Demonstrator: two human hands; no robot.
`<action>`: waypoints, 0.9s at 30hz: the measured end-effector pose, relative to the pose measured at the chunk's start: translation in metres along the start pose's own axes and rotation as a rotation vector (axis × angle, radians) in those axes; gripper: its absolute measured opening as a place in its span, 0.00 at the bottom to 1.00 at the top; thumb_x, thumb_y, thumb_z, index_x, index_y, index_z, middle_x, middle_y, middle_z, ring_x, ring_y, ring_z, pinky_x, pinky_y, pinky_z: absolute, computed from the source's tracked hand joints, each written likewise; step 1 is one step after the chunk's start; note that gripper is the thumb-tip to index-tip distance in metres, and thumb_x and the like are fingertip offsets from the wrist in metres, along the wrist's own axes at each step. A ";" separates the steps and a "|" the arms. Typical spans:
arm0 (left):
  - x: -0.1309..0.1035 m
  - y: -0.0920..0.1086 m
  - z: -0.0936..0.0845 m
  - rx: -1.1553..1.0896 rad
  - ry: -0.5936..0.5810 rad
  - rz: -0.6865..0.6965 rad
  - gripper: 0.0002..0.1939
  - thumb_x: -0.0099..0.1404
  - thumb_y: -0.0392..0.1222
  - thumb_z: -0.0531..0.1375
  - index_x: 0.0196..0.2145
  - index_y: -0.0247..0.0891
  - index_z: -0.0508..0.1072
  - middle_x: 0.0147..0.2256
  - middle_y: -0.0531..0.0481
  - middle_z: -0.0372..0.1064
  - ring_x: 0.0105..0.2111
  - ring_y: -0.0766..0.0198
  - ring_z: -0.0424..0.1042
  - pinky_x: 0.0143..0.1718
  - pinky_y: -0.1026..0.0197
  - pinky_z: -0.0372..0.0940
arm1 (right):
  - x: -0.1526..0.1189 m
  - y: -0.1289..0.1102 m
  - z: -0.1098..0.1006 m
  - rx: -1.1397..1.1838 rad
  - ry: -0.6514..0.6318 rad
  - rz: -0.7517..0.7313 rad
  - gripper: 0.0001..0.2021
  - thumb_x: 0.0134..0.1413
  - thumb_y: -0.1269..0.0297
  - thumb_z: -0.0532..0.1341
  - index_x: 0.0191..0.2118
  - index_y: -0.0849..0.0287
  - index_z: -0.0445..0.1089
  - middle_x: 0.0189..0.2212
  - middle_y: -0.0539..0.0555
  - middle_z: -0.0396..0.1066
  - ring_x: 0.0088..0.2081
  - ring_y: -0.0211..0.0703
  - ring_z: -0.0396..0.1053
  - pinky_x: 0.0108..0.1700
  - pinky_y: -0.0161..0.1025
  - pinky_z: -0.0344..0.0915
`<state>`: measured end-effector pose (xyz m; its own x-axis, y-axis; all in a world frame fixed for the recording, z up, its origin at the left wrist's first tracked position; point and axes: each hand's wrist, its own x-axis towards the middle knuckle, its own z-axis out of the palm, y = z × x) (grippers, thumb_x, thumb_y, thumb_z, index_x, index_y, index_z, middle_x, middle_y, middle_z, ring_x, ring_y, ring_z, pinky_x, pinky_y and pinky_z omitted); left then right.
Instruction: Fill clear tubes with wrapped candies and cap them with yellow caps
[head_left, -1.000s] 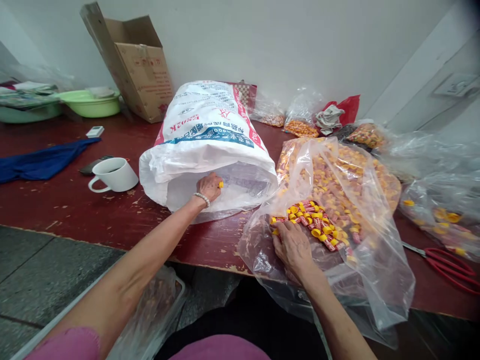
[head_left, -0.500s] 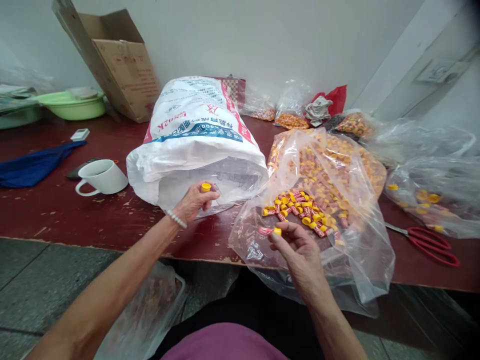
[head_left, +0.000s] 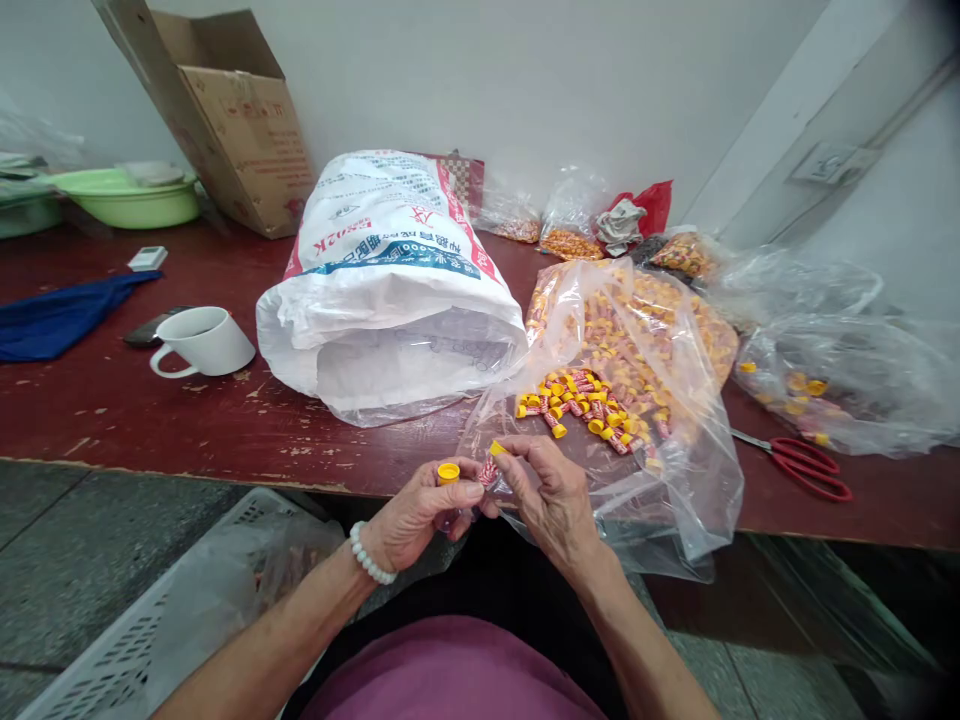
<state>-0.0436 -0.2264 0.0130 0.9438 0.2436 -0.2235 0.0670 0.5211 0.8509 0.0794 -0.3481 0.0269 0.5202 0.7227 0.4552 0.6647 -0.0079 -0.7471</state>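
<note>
At the table's front edge my left hand (head_left: 427,505), a pale bead bracelet on its wrist, is closed around a small yellow-topped container (head_left: 448,474). The container's lower part looks clear and is mostly behind my fingers. Close beside it my right hand (head_left: 551,495) pinches a small red-and-white tube with a yellow cap (head_left: 489,468). My left fingertips are at the tube's lower end; whether they grip it I cannot tell. Many similar capped tubes (head_left: 577,400) lie in the mouth of a clear plastic bag (head_left: 675,510) to the right. A white woven sack (head_left: 390,320) lies with its mouth towards me.
A white mug (head_left: 206,345), a blue cloth (head_left: 67,315) and a cardboard box (head_left: 247,150) are on the left. Red-handled scissors (head_left: 810,468) lie at right, near another clear bag (head_left: 862,390). Below the table stands a white crate (head_left: 150,635).
My left hand has come away from the sack's mouth towards me with the yellow-topped container. My right hand has moved left with the tube, and both hands now meet.
</note>
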 end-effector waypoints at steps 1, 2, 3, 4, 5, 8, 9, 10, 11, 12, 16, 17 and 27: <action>-0.001 0.000 0.002 -0.016 -0.010 -0.004 0.11 0.57 0.42 0.62 0.36 0.33 0.71 0.27 0.48 0.69 0.20 0.72 0.60 0.20 0.68 0.52 | -0.001 0.001 -0.001 -0.057 -0.049 -0.067 0.13 0.53 0.57 0.62 0.42 0.56 0.67 0.37 0.55 0.71 0.40 0.44 0.69 0.43 0.41 0.64; -0.001 0.001 0.004 -0.037 -0.011 -0.009 0.11 0.57 0.42 0.62 0.36 0.33 0.71 0.25 0.49 0.69 0.20 0.71 0.61 0.21 0.68 0.54 | -0.003 0.001 -0.001 -0.100 -0.086 -0.117 0.19 0.48 0.56 0.65 0.45 0.57 0.64 0.40 0.57 0.71 0.43 0.47 0.68 0.44 0.43 0.64; -0.002 0.002 0.006 -0.056 -0.004 -0.014 0.11 0.57 0.43 0.62 0.35 0.33 0.71 0.24 0.49 0.68 0.20 0.71 0.62 0.21 0.68 0.55 | -0.006 0.002 0.001 -0.138 -0.112 -0.148 0.27 0.43 0.54 0.68 0.48 0.57 0.62 0.44 0.59 0.69 0.45 0.49 0.67 0.46 0.45 0.63; -0.002 0.002 0.008 -0.069 0.004 -0.021 0.10 0.57 0.43 0.62 0.34 0.33 0.71 0.23 0.49 0.68 0.21 0.70 0.63 0.22 0.68 0.55 | -0.008 0.002 0.004 -0.177 -0.123 -0.162 0.32 0.38 0.53 0.70 0.50 0.58 0.59 0.46 0.61 0.67 0.47 0.52 0.66 0.47 0.46 0.63; -0.002 0.002 0.009 -0.077 0.010 -0.027 0.10 0.56 0.42 0.62 0.33 0.33 0.71 0.23 0.48 0.68 0.22 0.68 0.64 0.23 0.67 0.56 | -0.011 0.001 0.007 -0.214 -0.119 -0.159 0.35 0.36 0.54 0.71 0.50 0.58 0.58 0.47 0.62 0.66 0.48 0.53 0.65 0.47 0.47 0.62; -0.001 0.002 0.011 -0.094 0.021 -0.022 0.08 0.55 0.40 0.62 0.32 0.32 0.71 0.23 0.48 0.68 0.25 0.66 0.67 0.27 0.67 0.59 | -0.014 -0.003 0.016 -0.259 -0.083 -0.091 0.26 0.36 0.58 0.68 0.43 0.57 0.59 0.39 0.56 0.67 0.40 0.48 0.66 0.41 0.43 0.63; -0.001 0.002 0.011 -0.103 0.006 -0.031 0.08 0.55 0.39 0.62 0.31 0.32 0.71 0.23 0.48 0.68 0.25 0.67 0.67 0.28 0.66 0.60 | -0.014 -0.006 0.018 -0.245 -0.081 -0.069 0.23 0.36 0.60 0.67 0.40 0.57 0.59 0.35 0.54 0.66 0.36 0.45 0.65 0.38 0.41 0.62; 0.000 0.001 0.010 -0.112 -0.017 -0.049 0.07 0.55 0.39 0.62 0.31 0.31 0.72 0.23 0.47 0.68 0.24 0.67 0.67 0.28 0.66 0.60 | -0.012 -0.009 0.018 -0.219 -0.092 -0.045 0.21 0.35 0.61 0.66 0.38 0.57 0.59 0.32 0.51 0.64 0.32 0.42 0.63 0.35 0.39 0.62; 0.002 0.001 0.010 -0.123 -0.039 -0.071 0.08 0.55 0.39 0.62 0.30 0.30 0.72 0.23 0.47 0.68 0.24 0.67 0.67 0.28 0.66 0.60 | -0.010 -0.011 0.018 -0.186 -0.115 -0.020 0.21 0.34 0.61 0.66 0.36 0.57 0.59 0.30 0.49 0.63 0.30 0.40 0.62 0.33 0.38 0.61; 0.004 0.001 0.009 -0.137 -0.058 -0.095 0.08 0.56 0.39 0.61 0.30 0.29 0.72 0.23 0.47 0.68 0.23 0.67 0.67 0.27 0.66 0.59 | -0.008 -0.013 0.017 -0.154 -0.144 0.006 0.21 0.32 0.62 0.66 0.35 0.57 0.59 0.29 0.48 0.62 0.29 0.39 0.61 0.31 0.37 0.61; 0.013 0.000 0.004 -0.259 -0.068 -0.151 0.08 0.55 0.39 0.62 0.29 0.29 0.73 0.22 0.47 0.68 0.22 0.69 0.66 0.24 0.68 0.57 | -0.002 -0.010 0.013 -0.059 -0.231 0.102 0.24 0.32 0.63 0.68 0.39 0.57 0.61 0.33 0.50 0.65 0.33 0.41 0.64 0.36 0.38 0.64; 0.015 0.000 0.003 -0.290 -0.071 -0.154 0.08 0.55 0.39 0.63 0.30 0.29 0.73 0.22 0.48 0.68 0.22 0.69 0.65 0.24 0.68 0.56 | -0.002 -0.007 0.013 -0.033 -0.233 0.123 0.27 0.33 0.63 0.68 0.43 0.57 0.61 0.37 0.51 0.66 0.36 0.43 0.65 0.38 0.40 0.65; 0.029 0.004 0.007 -0.262 -0.064 -0.159 0.06 0.47 0.35 0.64 0.23 0.29 0.73 0.21 0.48 0.68 0.24 0.67 0.69 0.30 0.65 0.63 | 0.007 0.000 0.016 -0.129 -0.118 -0.162 0.32 0.35 0.63 0.69 0.50 0.56 0.62 0.43 0.58 0.70 0.44 0.53 0.68 0.47 0.49 0.64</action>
<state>-0.0133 -0.2230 0.0136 0.9473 0.0946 -0.3061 0.1372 0.7435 0.6545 0.0744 -0.3320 0.0227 0.3399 0.7973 0.4989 0.8016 0.0318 -0.5970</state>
